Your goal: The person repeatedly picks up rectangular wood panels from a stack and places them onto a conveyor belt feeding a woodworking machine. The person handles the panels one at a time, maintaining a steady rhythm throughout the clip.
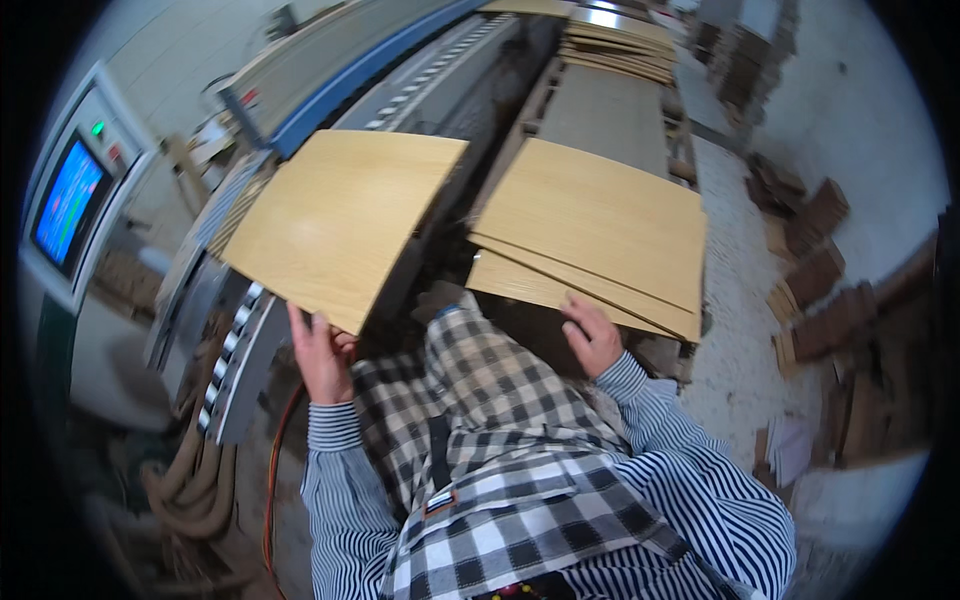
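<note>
My left hand [322, 356] grips the near edge of a light wood-grain panel [345, 217], its fingers at the edge and partly hidden under it. That panel lies at the left, over the bed of a long woodworking machine [240, 360]. At the right, my right hand [592, 337] is beside the near edge of a small stack of similar panels [592, 217], fingers slightly bent and apart. The stacked panels are slightly fanned, the lowest one jutting towards me. Whether my right fingertips touch that lowest panel, I cannot tell.
A control panel with a lit screen [69, 202] stands at the far left. Beyond the stack, a roller conveyor [607, 112] bears more panels [619, 45]. Piles of brown boards [814, 274] line the right wall. Ribbed hoses [195, 495] and an orange cable [276, 465] lie lower left.
</note>
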Tool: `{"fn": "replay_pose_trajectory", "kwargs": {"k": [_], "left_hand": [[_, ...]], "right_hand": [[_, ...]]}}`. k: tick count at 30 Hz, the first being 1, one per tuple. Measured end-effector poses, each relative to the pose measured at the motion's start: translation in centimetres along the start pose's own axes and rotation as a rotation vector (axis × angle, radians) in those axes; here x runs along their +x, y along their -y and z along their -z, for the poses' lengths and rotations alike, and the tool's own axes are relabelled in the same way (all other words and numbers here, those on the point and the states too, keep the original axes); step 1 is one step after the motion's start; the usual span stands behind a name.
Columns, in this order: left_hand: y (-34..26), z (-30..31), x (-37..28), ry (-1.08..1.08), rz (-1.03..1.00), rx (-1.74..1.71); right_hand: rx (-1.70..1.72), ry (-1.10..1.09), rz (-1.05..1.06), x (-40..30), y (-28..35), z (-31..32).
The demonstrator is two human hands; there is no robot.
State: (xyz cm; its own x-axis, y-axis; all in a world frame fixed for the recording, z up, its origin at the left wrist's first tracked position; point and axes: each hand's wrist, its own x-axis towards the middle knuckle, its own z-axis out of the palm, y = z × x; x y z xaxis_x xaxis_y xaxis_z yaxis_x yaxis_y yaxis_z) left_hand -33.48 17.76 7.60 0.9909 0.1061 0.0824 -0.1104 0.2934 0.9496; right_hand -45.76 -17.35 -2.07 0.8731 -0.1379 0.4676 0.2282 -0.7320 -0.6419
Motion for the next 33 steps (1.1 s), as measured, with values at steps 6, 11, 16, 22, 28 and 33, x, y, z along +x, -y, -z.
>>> {"fn": "replay_pose_trajectory", "kwargs": {"k": [6, 11, 16, 22, 28, 33], "left_hand": [[6.6, 3.6, 0.1, -0.060, 0.007, 0.322], [10.0, 5.4, -2.5, -0.059, -0.074, 0.484], [10.3, 5.7, -2.7, -0.081, -0.084, 0.458], [10.6, 6.2, -2.5, -0.059, -0.087, 0.454], [10.9, 6.5, -2.6, -0.073, -0.098, 0.429], [11.4, 6.9, -2.4, -0.076, -0.085, 0.468]], "right_hand": [[-0.631, -0.374, -0.397, -1.4, -12.4, 8.7], [-0.771, -0.234, -0.889, -1.2, -17.4, 11.7], [-0.579, -0.171, -1.113, 1.1, -20.3, 15.8], [-0.157, -0.478, -0.894, -4.4, -30.3, 16.6], [0.577, -0.314, -0.855, -16.5, -23.5, 16.7], [1.343, -0.247, -1.010, -19.3, -11.7, 12.8]]}}
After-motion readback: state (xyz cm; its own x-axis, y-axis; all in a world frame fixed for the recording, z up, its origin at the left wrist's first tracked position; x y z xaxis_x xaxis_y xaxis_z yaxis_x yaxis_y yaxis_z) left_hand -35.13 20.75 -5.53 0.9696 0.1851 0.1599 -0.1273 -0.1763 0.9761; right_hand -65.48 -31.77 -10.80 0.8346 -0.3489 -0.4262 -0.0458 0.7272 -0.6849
